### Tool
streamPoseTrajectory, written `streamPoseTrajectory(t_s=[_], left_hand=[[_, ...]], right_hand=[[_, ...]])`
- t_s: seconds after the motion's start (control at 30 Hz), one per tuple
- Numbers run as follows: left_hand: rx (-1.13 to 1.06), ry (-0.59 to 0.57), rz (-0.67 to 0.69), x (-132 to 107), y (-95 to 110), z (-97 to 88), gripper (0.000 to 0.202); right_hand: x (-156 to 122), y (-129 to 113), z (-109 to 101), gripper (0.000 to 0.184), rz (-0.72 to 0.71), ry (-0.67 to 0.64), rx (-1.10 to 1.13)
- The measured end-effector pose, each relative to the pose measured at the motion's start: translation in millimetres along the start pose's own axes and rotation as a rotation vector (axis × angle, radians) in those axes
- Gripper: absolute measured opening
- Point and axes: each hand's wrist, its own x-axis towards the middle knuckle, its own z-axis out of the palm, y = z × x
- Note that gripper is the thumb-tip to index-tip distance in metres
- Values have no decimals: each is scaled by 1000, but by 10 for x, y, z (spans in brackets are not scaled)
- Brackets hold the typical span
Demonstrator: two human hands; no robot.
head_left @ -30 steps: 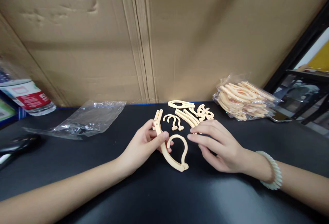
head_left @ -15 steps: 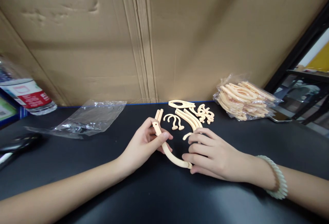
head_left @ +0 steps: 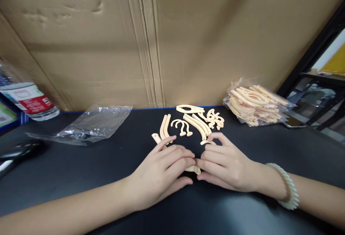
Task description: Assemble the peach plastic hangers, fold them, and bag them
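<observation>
My left hand (head_left: 164, 165) lies palm down over a curved cream plastic piece (head_left: 157, 138), fingers pressed on it; only the piece's far end and near tip show. My right hand (head_left: 225, 161) meets it fingertip to fingertip and pinches a second small curved cream piece (head_left: 207, 142) at its far side. Just beyond the hands lie loose cream parts (head_left: 196, 120): curved strips, small hooks and a flat oval piece. All rest on a black tabletop (head_left: 107, 163).
A clear bag of more cream parts (head_left: 256, 105) sits at the right rear. An empty clear plastic bag (head_left: 91, 123) lies at the left, a labelled bottle (head_left: 27, 100) far left, a dark object (head_left: 18, 150) at the left edge. A cardboard wall (head_left: 161, 40) stands behind.
My left hand turned palm down and slid right over the curved piece, pressing it flat. My right hand stayed close, its fingertips now touching the left hand's.
</observation>
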Motion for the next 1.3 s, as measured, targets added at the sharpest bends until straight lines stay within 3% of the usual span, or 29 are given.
streamPoseTrajectory(t_s=[0.1,0.47,0.7,0.97,1.17,1.3], left_hand=[[-20,-33,18,12,10,3,9],[-64,-121,-31,48,-3,27,12],[4,-250,12,81,-10,-26,17],[23,-202,65,64,-4,-16,18],[195,-90,234,67,76,-70,33],[120,-4,144,37,78,-93,31]], right_hand=[[22,-34,1,21,-16,26,-19],[40,-91,-7,23,-20,65,-39],[-7,-100,33,22,122,5,197],[-21,-102,68,24,332,-38,542],[3,-8,87,33,663,-2,699],[-12,28,100,24,604,54,647]])
